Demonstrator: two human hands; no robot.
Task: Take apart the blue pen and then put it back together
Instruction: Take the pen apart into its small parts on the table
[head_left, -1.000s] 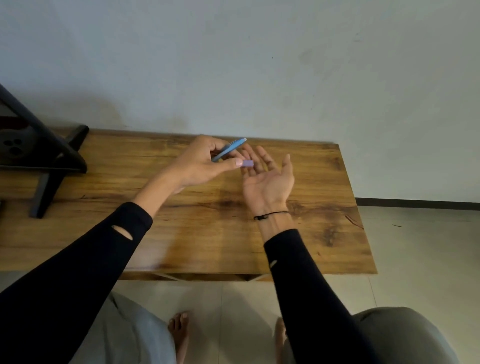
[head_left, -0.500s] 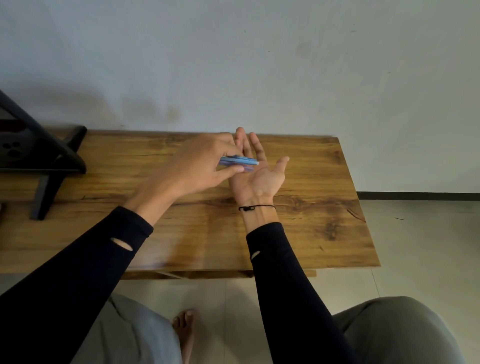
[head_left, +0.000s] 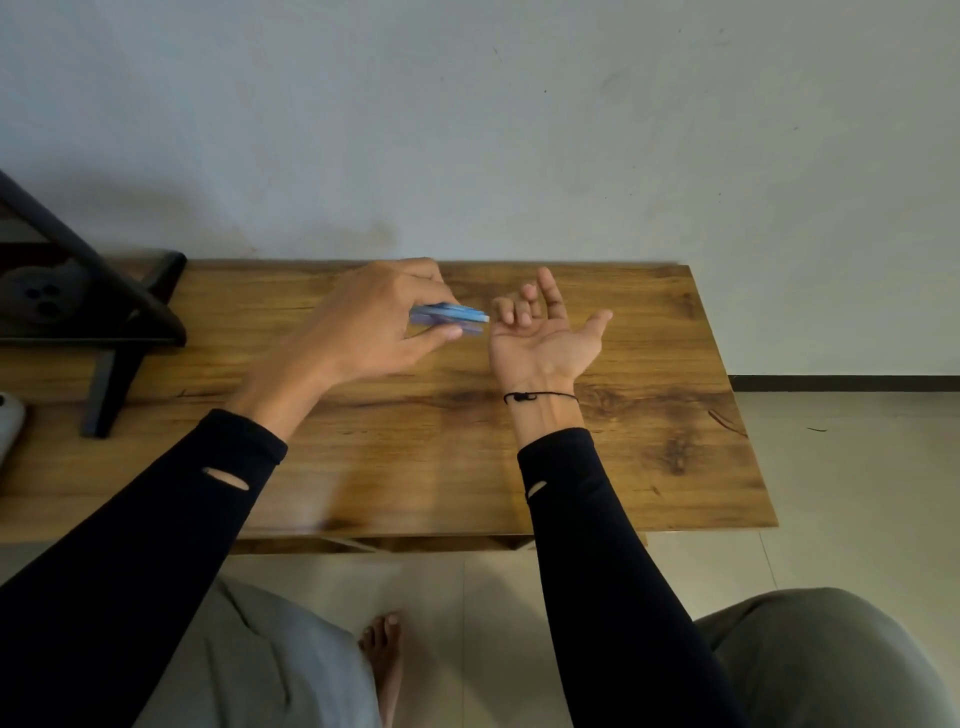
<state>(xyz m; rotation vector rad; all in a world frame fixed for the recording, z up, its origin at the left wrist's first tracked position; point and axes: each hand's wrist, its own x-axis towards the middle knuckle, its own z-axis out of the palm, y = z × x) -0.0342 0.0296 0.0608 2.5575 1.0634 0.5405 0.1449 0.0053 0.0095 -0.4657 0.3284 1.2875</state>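
1. Seemingly mid-task: the left hand (head_left: 374, 322) pinches the blue pen (head_left: 449, 315) above the wooden table (head_left: 649, 415), just left of the right hand (head_left: 545, 340), which lies palm-up, released and empty.
2. Whether parts are separated cannot be told; blur hides it.
3. No writing is legible.

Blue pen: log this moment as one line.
left hand: grip on blue pen | right hand: open, palm up, empty | pen above table
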